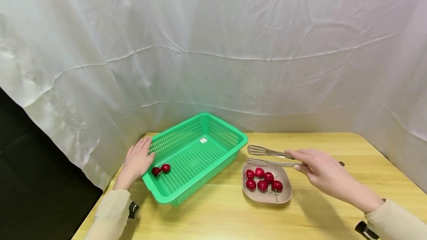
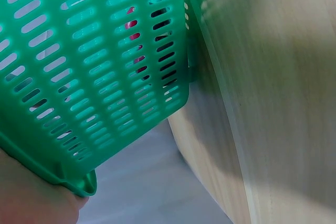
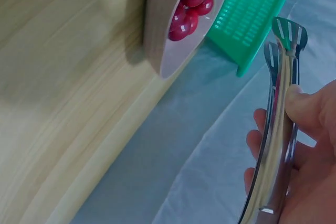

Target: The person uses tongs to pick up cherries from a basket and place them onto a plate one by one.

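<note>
A green plastic basket (image 1: 197, 158) stands on the table, turned at an angle, with two dark red cherries (image 1: 165, 168) in its near left corner. My left hand (image 1: 136, 162) holds the basket's left rim; in the left wrist view only part of that hand (image 2: 37, 198) shows beside the slotted wall. My right hand (image 1: 325, 171) grips metal tongs (image 1: 271, 153), whose slotted ends stand apart with nothing between them, above the far side of a pinkish dish (image 1: 283, 195). Several red cherries (image 1: 262, 185) with stems lie in that dish. The right wrist view shows the thumb and fingers around the tongs (image 3: 283, 124).
The light wooden table (image 1: 220, 217) carries the basket and the dish side by side. Behind them hangs a pale cloth curtain (image 1: 233, 84). A small white label (image 1: 203, 140) lies on the basket's floor. Something black (image 1: 40, 180) fills the left side beyond the table edge.
</note>
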{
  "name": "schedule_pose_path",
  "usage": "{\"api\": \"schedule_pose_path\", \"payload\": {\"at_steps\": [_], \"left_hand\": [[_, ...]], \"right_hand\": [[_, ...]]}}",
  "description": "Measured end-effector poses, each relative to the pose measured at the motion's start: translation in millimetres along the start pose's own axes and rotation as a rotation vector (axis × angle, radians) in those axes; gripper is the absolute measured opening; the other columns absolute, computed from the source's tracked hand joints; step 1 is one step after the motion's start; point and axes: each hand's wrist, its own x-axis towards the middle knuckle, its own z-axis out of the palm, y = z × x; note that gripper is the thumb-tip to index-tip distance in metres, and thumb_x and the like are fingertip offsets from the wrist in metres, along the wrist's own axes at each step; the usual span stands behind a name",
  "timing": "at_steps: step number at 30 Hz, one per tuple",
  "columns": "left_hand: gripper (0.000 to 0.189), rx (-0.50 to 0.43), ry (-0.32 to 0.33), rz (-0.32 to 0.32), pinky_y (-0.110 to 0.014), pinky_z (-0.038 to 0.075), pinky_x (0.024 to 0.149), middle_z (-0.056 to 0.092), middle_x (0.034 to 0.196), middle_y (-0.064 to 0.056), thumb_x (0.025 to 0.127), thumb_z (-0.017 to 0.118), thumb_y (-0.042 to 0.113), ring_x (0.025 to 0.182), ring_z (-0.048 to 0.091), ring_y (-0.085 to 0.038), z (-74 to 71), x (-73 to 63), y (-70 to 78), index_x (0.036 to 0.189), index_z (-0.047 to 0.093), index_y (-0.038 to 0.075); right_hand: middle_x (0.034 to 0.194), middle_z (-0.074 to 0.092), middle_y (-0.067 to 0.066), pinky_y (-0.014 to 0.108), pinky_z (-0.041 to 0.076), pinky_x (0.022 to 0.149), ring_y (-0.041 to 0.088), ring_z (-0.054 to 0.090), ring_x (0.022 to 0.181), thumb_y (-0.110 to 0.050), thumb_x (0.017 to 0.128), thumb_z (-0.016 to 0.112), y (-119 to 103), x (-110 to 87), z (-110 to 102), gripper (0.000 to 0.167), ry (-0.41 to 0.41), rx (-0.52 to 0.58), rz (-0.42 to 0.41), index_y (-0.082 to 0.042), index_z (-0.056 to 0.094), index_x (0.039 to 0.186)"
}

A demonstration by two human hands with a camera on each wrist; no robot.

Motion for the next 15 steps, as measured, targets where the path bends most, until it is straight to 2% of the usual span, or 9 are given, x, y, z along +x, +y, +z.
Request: {"api": "schedule_pose_path", "payload": {"at_steps": [8, 15], "left_hand": [[0.059, 0.015, -0.018, -0.018, -0.064, 0.008, 0.113, 0.025, 0.155, -0.029, 0.1, 0.046, 0.02, 0.143, 0.018, -0.047, -0.8, -0.5, 3.1, 0.15, 0.029, -0.008], [0.059, 0.018, -0.007, -0.022, -0.063, 0.009, 0.113, 0.026, 0.155, -0.029, 0.1, 0.046, 0.02, 0.143, 0.019, -0.046, -1.2, -0.3, 4.7, 0.15, 0.03, -0.008]], "right_hand": [[0.117, 0.069, 0.001, 0.039, 0.051, 0.073, 0.012, 0.062, 0.089, 0.0, 0.078, 0.079, -9.4, 15.2, 5.5, 0.06, 0.033, 0.038, -0.004, -0.012, 0.062, 0.134], [0.12, 0.068, 0.004, 0.045, 0.052, 0.08, 0.021, 0.065, 0.098, -0.002, 0.08, 0.078, -19.2, 32.3, 16.1, 0.058, 0.062, 0.079, -0.029, -0.01, 0.061, 0.135]]}}
